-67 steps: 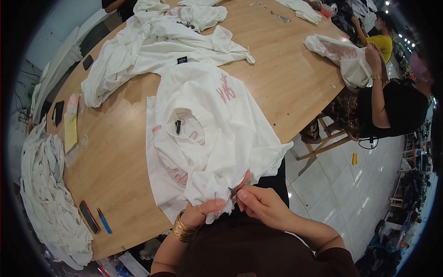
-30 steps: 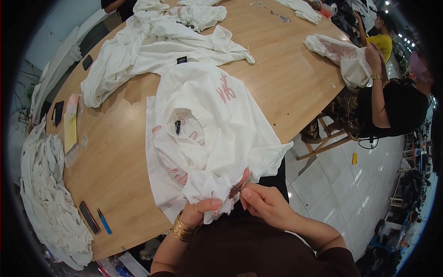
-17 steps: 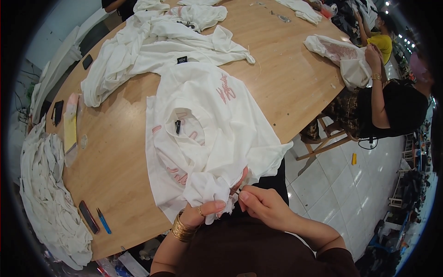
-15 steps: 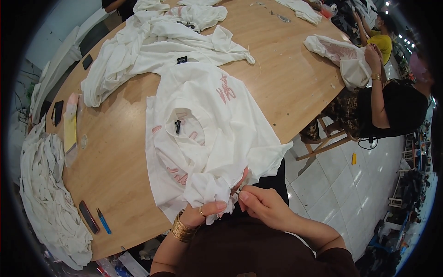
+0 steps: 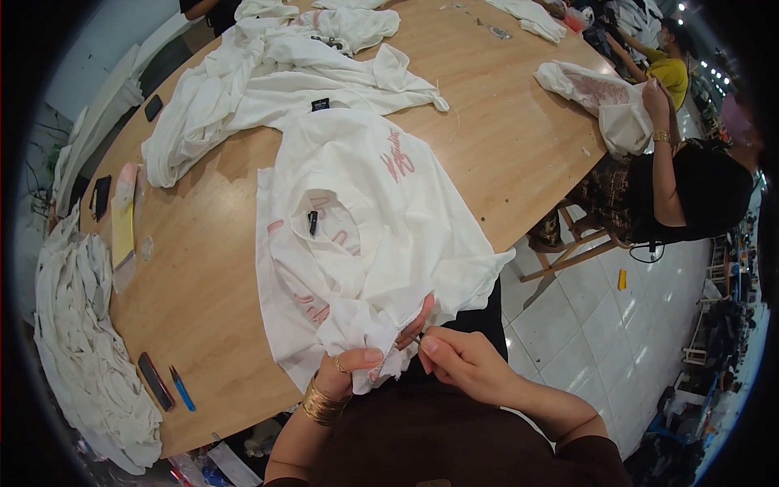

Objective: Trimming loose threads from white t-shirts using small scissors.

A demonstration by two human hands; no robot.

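Note:
A white shirt with pink lettering lies on the table's edge in front of me, its neck opening showing a small black label. At its near end, my left hand pinches a bunched part of the shirt, thumb on top and some fingers underneath the cloth. Close beside it on the right, my right hand is closed around a thin dark tool. Only the tip of that tool shows, touching or almost touching the frayed cloth edge; its kind is hidden by my fingers.
The round wooden table carries a pile of white garments at the far side. On the left lie a phone, a blue tool and a yellow sheet. White garments hang there. A co-worker sits at right, holding white cloth.
My left hand has shifted slightly up and left, turning the bunched cloth so more of the fingers beneath shows. My right hand stays almost in place.

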